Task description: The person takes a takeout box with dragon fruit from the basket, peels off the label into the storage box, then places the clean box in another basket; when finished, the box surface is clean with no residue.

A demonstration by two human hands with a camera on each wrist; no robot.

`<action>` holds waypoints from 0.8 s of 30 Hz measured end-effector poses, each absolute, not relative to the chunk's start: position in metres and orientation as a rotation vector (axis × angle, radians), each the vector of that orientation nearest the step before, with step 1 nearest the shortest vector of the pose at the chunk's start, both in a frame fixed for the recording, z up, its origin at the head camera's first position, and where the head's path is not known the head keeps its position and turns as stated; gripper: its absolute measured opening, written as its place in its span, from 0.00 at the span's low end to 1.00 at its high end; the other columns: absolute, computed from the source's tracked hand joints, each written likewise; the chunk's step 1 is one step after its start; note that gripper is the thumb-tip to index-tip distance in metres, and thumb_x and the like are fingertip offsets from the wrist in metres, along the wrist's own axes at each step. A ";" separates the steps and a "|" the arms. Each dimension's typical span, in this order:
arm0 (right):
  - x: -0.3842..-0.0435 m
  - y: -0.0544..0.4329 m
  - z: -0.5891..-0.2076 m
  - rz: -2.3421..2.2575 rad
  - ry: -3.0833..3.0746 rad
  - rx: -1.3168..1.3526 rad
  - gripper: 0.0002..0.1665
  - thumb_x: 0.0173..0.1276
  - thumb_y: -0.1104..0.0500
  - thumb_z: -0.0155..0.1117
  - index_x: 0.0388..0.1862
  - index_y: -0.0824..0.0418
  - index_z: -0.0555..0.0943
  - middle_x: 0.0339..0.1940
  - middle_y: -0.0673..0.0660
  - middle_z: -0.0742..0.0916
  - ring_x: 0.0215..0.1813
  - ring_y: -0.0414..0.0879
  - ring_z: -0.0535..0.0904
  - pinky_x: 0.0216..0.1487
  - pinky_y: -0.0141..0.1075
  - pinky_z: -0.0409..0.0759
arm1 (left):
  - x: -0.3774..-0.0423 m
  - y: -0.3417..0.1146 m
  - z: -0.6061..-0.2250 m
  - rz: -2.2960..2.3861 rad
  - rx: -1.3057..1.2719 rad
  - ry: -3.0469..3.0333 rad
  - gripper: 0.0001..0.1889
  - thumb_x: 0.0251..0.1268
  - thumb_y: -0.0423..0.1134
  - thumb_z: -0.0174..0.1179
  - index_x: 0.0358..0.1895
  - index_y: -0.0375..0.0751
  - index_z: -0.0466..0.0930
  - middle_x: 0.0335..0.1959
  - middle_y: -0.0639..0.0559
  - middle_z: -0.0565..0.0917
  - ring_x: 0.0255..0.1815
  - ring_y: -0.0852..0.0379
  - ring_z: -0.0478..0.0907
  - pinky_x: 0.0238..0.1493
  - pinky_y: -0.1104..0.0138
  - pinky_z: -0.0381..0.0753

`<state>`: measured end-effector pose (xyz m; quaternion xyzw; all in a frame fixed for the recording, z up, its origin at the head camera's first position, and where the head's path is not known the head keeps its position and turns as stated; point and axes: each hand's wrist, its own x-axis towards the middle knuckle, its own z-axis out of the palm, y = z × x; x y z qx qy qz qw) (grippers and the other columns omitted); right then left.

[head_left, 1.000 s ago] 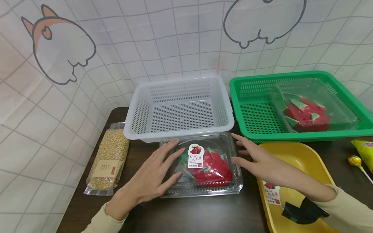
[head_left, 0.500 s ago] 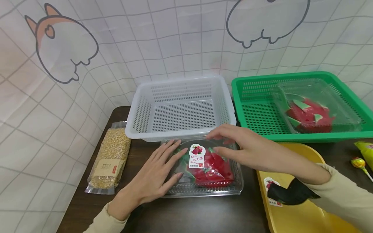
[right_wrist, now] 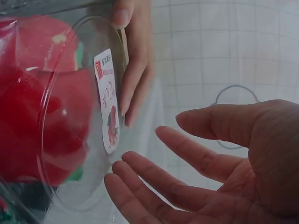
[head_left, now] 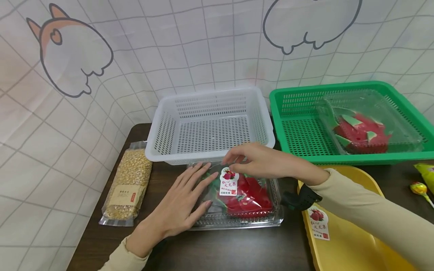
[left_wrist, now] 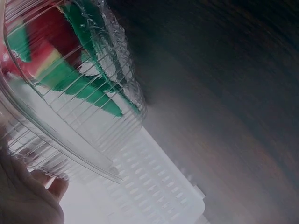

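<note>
A clear plastic box [head_left: 237, 221] lies on the dark table, with a red and green dragon fruit [head_left: 249, 201] inside. On its lid sits a white dragon-fruit sticker [head_left: 229, 183]. My left hand [head_left: 183, 205] rests with spread, fairly straight fingers on the left part of the lid. Over the back of the lid, my right hand [head_left: 264, 163] hangs beside the sticker with its fingers loosely bent. The right wrist view shows nothing between the right thumb and fingers [right_wrist: 161, 184]. The left wrist view catches the ribbed side of the box [left_wrist: 79, 107] and part of the left palm.
Behind the box stands a white perforated basket [head_left: 210, 156]. A green basket [head_left: 339, 160] at back right bears another boxed dragon fruit [head_left: 364, 135]. The yellow tray [head_left: 342, 259] at right has a similar sticker [head_left: 318, 224]. Packed grains [head_left: 130, 175] lie left; a lollipop [head_left: 418, 188] lies far right.
My right hand has come leftward from the box's right edge, across the lid to the sticker. My left hand stays on the lid and the box has kept its place.
</note>
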<state>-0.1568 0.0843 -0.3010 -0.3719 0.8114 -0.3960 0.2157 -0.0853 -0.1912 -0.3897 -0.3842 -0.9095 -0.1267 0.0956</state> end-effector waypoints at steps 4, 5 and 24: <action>-0.157 0.081 -0.304 -1.079 2.254 -1.013 0.15 0.76 0.66 0.59 0.58 0.70 0.83 0.50 0.61 0.89 0.38 0.44 0.87 0.53 0.46 0.87 | -0.085 -0.191 -0.389 -0.375 -1.134 -2.692 0.33 0.84 0.58 0.38 0.83 0.47 0.58 0.84 0.43 0.57 0.84 0.42 0.52 0.79 0.42 0.54; -0.157 0.080 -0.305 -1.071 2.257 -1.013 0.15 0.76 0.66 0.59 0.58 0.70 0.82 0.50 0.61 0.89 0.40 0.45 0.87 0.53 0.46 0.87 | -0.085 -0.191 -0.390 -0.376 -1.133 -2.692 0.33 0.84 0.58 0.38 0.84 0.47 0.58 0.84 0.43 0.57 0.84 0.42 0.52 0.79 0.42 0.54; -0.154 0.076 -0.305 -1.084 2.240 -0.990 0.12 0.76 0.67 0.58 0.55 0.69 0.82 0.45 0.60 0.89 0.39 0.46 0.86 0.46 0.40 0.89 | -0.084 -0.190 -0.389 -0.355 -1.123 -2.705 0.33 0.84 0.58 0.39 0.83 0.47 0.58 0.84 0.43 0.57 0.85 0.43 0.51 0.82 0.47 0.49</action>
